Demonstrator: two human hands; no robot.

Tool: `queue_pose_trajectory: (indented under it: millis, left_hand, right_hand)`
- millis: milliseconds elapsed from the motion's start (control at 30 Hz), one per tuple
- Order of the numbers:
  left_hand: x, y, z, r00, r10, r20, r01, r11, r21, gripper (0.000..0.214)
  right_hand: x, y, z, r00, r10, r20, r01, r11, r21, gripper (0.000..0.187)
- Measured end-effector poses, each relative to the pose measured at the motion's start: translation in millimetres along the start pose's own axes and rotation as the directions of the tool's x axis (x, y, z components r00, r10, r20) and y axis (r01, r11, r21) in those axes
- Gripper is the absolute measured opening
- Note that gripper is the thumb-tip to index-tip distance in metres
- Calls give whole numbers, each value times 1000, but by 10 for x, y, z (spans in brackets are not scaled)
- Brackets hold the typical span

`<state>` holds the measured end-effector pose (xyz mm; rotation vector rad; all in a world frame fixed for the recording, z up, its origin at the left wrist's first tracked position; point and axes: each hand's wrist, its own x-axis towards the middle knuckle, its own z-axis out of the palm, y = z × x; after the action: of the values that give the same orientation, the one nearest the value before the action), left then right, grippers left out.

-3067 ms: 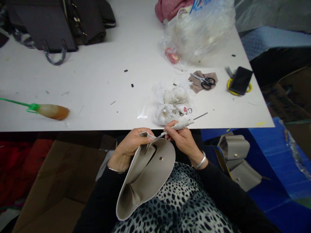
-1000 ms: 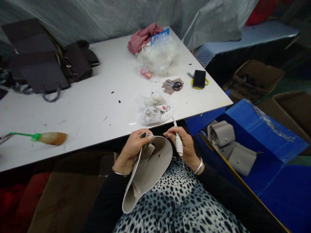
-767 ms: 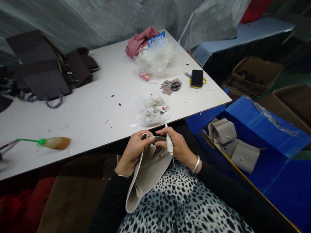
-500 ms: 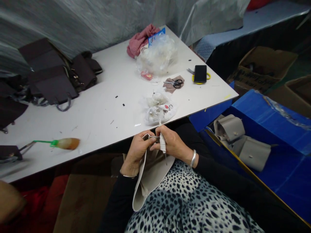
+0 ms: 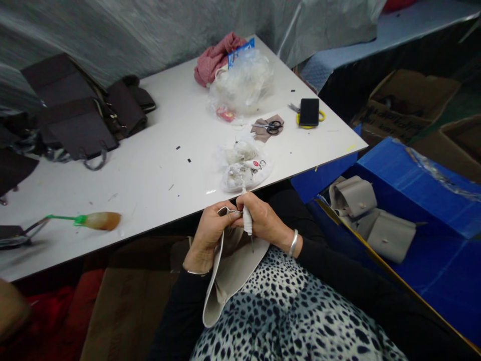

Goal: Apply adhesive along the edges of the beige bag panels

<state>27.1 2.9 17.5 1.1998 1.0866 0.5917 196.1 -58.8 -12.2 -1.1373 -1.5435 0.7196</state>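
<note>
My left hand (image 5: 210, 228) pinches the upper edge of a light grey bag piece (image 5: 229, 273), which hangs curved over my lap. Close beside it, my right hand (image 5: 265, 215) is closed around an awl (image 5: 247, 220) with a white wrapped handle. The awl's thin metal tip points down over the bag piece. Fingers of both hands meet at the piece's top edge, and they hide exactly what is pinched there. Just beyond my hands, a white plastic bag (image 5: 244, 170) with pale contents lies at the table's edge.
On the white table (image 5: 150, 175) are dark bags (image 5: 78, 125), a glue bottle (image 5: 99, 220), scissors (image 5: 272, 127), a phone (image 5: 309, 112) on yellow-handled scissors, a clear plastic bag (image 5: 244, 82) and a pink cloth (image 5: 212, 65). Grey bags (image 5: 391, 235) lie in a blue box (image 5: 443, 271) at right.
The view has shifted slightly. My right hand and the awl have moved a little left, closer to my left hand. Both hands keep their hold.
</note>
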Motion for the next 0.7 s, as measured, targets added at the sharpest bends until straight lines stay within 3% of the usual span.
queue_pose_trajectory:
  millis: [233, 467, 567, 700]
  left_hand:
    - [-87, 70, 54, 992, 104, -65, -93, 984, 153, 24]
    - [-242, 99, 116, 947, 316, -59, -262, 865, 427, 19]
    - [-270, 69, 146, 920, 378, -102, -315, 869, 383, 16]
    - [-236, -13, 182, 937, 316, -146, -305, 948, 94, 27]
  right_hand:
    - [-37, -54, 57, 986, 155, -63, -139, 970, 200, 26]
    - [-81, -55, 75, 956, 278, -94, -225, 902, 369, 32]
    - [-80, -63, 74, 946, 304, -113, -236, 884, 404, 37]
    - [-89, -54, 60, 941, 314, -126, -239, 879, 412, 41]
